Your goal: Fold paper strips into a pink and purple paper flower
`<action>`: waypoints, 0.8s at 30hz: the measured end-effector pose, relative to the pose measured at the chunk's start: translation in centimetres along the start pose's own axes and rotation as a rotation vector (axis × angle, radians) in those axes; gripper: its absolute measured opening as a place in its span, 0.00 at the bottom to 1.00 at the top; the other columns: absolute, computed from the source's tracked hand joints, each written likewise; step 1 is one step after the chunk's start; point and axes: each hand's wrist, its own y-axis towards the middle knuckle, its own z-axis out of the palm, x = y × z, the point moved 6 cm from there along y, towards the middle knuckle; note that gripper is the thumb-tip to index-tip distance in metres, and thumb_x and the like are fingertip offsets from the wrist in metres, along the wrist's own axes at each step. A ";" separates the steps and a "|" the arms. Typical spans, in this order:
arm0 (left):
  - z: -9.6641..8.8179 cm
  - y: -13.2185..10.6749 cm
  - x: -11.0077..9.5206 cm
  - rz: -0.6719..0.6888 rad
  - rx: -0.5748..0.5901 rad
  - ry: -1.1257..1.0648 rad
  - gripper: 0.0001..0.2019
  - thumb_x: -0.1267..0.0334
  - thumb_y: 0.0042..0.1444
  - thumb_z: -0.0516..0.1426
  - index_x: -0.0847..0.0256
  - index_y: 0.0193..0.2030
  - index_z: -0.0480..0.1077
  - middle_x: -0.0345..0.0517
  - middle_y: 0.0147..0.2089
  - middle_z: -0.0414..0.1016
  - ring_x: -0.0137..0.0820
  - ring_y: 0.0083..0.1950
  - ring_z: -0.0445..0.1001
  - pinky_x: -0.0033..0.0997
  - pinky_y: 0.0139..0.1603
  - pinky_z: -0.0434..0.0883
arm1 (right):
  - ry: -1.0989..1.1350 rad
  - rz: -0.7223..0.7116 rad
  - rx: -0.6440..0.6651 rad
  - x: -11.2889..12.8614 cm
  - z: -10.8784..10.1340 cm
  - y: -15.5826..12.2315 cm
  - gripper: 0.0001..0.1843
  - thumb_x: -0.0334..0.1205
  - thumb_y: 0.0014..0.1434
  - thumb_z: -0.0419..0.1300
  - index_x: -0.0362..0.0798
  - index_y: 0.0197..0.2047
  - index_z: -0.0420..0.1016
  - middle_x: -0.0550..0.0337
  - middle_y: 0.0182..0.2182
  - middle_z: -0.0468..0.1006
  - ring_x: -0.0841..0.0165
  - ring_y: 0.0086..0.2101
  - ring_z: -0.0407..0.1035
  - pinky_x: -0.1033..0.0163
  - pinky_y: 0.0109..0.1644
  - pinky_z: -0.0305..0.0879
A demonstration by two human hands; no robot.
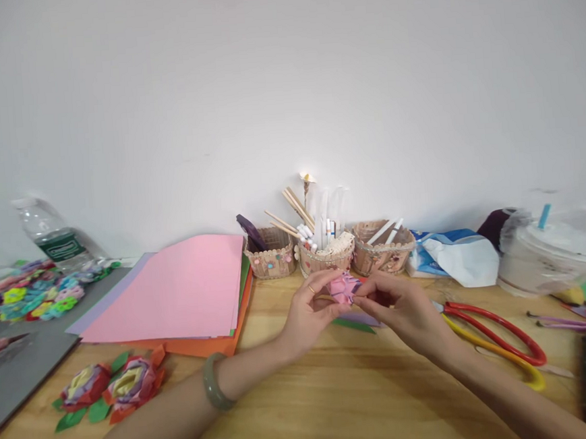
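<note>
A small folded pink and purple paper flower (342, 287) is held up over the middle of the wooden table. My left hand (308, 313) grips its left side between thumb and fingers; a ring and a green bangle are on this hand and wrist. From the other side, my right hand (398, 306) pinches the flower's right edge with thumb and forefinger. Below the hands lie purple and green paper pieces (356, 321), partly hidden by the fingers. Red-and-yellow-handled scissors (499, 332) rest on the table beside my right forearm.
Two finished paper flowers (133, 384) with green leaves lie at front left. Behind them is a stack of coloured paper (177, 289). Several woven baskets (270, 258) stand along the wall. A lidded cup (544, 254) is at right, a plastic bottle (53, 231) at far left.
</note>
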 end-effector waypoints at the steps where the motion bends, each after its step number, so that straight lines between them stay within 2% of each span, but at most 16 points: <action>1: 0.0 0.0 0.0 0.008 0.003 0.012 0.24 0.62 0.43 0.63 0.54 0.50 0.68 0.50 0.55 0.63 0.37 0.52 0.67 0.37 0.49 0.70 | 0.009 0.009 0.002 0.0 0.0 0.0 0.09 0.39 0.56 0.56 0.46 0.26 0.70 0.63 0.22 0.67 0.73 0.23 0.60 0.68 0.25 0.56; 5: -0.2 0.0 0.0 0.031 -0.004 0.049 0.23 0.62 0.43 0.63 0.54 0.49 0.69 0.49 0.55 0.63 0.37 0.53 0.66 0.36 0.50 0.69 | -0.017 -0.026 -0.004 0.4 -0.1 -0.1 0.09 0.40 0.56 0.56 0.46 0.27 0.71 0.62 0.22 0.67 0.72 0.24 0.60 0.68 0.25 0.55; 9: -0.2 0.1 -0.1 0.036 -0.011 0.039 0.23 0.62 0.44 0.62 0.54 0.50 0.68 0.49 0.54 0.63 0.36 0.53 0.66 0.35 0.49 0.69 | -0.047 -0.100 -0.032 0.9 -0.2 -0.2 0.10 0.40 0.58 0.54 0.47 0.32 0.74 0.60 0.26 0.69 0.71 0.26 0.61 0.67 0.27 0.56; 11: -0.2 0.1 -0.2 0.047 -0.013 0.035 0.22 0.62 0.45 0.62 0.55 0.50 0.68 0.49 0.53 0.63 0.36 0.53 0.66 0.35 0.50 0.69 | -0.052 -0.093 -0.040 0.8 -0.2 -0.2 0.09 0.40 0.58 0.54 0.47 0.33 0.74 0.60 0.26 0.69 0.71 0.25 0.61 0.67 0.26 0.56; 19: -0.2 -0.1 -0.5 0.090 -0.002 0.100 0.22 0.60 0.44 0.62 0.55 0.49 0.69 0.50 0.53 0.63 0.38 0.56 0.64 0.38 0.53 0.67 | -0.044 -0.001 0.002 0.2 -0.1 0.0 0.09 0.40 0.55 0.56 0.46 0.26 0.71 0.63 0.21 0.67 0.73 0.23 0.59 0.67 0.24 0.54; 24: -0.1 0.0 -0.5 0.080 0.004 0.074 0.22 0.61 0.44 0.62 0.54 0.49 0.68 0.50 0.54 0.62 0.37 0.54 0.65 0.36 0.51 0.69 | -0.034 -0.054 0.019 0.6 -0.1 -0.2 0.10 0.41 0.57 0.54 0.47 0.29 0.72 0.60 0.24 0.69 0.71 0.26 0.61 0.67 0.27 0.56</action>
